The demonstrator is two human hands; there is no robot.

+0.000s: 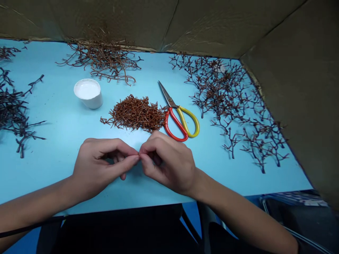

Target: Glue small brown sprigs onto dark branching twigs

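Note:
My left hand (103, 164) and my right hand (169, 162) meet fingertip to fingertip above the front of the light blue table (47, 169). Both pinch with thumb and forefinger; whatever sits between the tips is too small to make out. Just beyond them lies a heap of short brown twig pieces (135, 113). Scissors (174, 109) with one red and one yellow handle lie at the heap's right side, blades pointing away from me. A white cup (88, 93) holding something white stands behind the heap, to the left.
Many small branched twigs (219, 88) spread over the right of the table. Long thin brown stems (103, 58) are piled at the back. Darker branched twigs (13, 109) lie at the left edge. Cardboard walls (212, 28) close off the back and right.

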